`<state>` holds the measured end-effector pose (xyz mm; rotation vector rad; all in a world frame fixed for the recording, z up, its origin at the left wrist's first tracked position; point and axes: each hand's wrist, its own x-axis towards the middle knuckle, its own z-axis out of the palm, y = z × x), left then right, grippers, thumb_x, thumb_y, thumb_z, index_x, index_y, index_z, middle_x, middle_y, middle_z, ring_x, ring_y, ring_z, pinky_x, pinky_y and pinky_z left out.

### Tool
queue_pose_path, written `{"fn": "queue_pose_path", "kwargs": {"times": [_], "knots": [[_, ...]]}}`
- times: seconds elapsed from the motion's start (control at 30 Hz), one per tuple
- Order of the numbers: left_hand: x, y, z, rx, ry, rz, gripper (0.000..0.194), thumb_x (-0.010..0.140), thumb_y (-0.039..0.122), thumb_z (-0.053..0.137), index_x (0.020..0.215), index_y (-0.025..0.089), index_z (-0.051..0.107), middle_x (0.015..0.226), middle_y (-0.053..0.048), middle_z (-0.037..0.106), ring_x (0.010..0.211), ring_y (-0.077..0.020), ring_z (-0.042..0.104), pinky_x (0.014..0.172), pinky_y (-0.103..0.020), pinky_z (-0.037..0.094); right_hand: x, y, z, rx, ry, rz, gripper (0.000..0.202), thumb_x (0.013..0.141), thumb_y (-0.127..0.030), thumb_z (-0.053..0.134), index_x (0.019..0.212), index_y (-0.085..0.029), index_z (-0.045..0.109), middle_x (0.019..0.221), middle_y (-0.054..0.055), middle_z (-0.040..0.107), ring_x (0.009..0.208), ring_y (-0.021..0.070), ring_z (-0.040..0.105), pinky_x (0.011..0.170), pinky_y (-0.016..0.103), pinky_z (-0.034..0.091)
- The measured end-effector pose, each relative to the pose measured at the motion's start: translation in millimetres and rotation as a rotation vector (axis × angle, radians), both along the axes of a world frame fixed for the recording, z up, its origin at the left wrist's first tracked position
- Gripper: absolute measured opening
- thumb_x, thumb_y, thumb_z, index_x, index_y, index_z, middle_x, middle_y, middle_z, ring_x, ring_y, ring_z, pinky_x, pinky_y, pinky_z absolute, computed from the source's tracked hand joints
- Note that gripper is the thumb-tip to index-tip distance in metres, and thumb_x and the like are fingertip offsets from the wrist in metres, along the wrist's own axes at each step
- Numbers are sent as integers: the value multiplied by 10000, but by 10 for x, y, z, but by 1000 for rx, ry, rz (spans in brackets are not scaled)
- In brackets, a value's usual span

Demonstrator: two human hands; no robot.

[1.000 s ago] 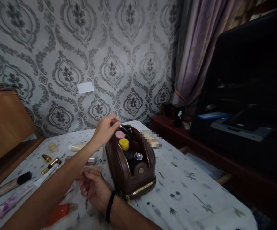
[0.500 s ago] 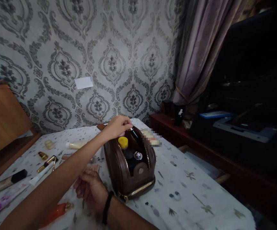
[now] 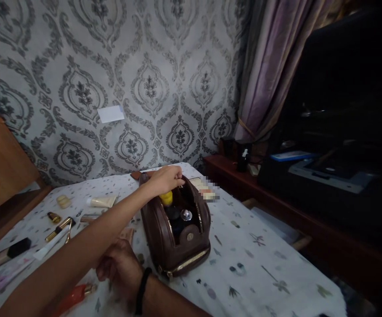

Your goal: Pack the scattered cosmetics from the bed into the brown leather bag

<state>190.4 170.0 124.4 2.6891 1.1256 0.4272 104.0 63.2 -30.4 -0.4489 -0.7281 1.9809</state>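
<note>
My left hand point(image 3: 167, 178) reaches over the open brown cosmetic bag point(image 3: 153, 244) with its fingers pinched. Between them is a dark tube point(image 3: 181, 187) with a silvery band, mostly hidden by the fingers and the bag's shadow. Inside the bag lie a yellow item point(image 3: 167, 198) and a clear, shiny cap point(image 3: 186, 215) among dark things. My right hand point(image 3: 121, 267), with a black band at the wrist, rests low beside the bag with its fingers curled and nothing visible in them. My left forearm passes just above it. An orange-red bottle point(image 3: 74, 298) lies near that hand.
Cosmetics lie on the patterned tablecloth point(image 3: 240, 246) at left: a cream tube point(image 3: 101, 201), a gold-capped piece point(image 3: 54, 217), a black-capped bottle point(image 3: 19, 248) and a purple-white tube point(image 3: 4, 279). A blurred card point(image 3: 206, 189) lies beyond the bag. A dark red shelf point(image 3: 225, 171) runs along the right.
My left hand has lowered the dark tube further into the bag, so less of it shows. My right hand stays curled beside the bag. The view has shifted slightly.
</note>
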Motion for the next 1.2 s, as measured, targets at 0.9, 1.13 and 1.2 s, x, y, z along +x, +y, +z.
{"fn": "queue_pose_path", "kwargs": {"times": [0.9, 1.13, 1.2], "knots": [[-51, 155, -144, -272, -229, -51, 157, 726, 194, 624, 737, 210, 468, 595, 74, 533, 583, -152, 634, 553, -235, 458, 7, 20, 43, -13, -23, 3, 269, 494, -359, 699, 635, -137, 641, 458, -10, 579, 316, 70, 460, 298, 166, 316], [-127, 109, -45, -152, -233, -34, 95, 774, 259, 617, 829, 199, 568, 615, 50, 598, 596, -153, 594, 573, -248, 437, 30, 26, 66, -5, 3, 9, 314, 489, -373, 721, 673, -131, 642, 455, -13, 587, 302, 69, 459, 299, 174, 313], [-202, 40, 38, -22, -249, -20, 102, 811, 272, 582, 876, 197, 608, 658, 27, 644, 641, -160, 601, 621, -261, 446, 24, 38, 51, -6, -1, 11, 320, 485, -373, 722, 682, -137, 632, 461, -12, 594, 306, 74, 465, 304, 180, 315]]}}
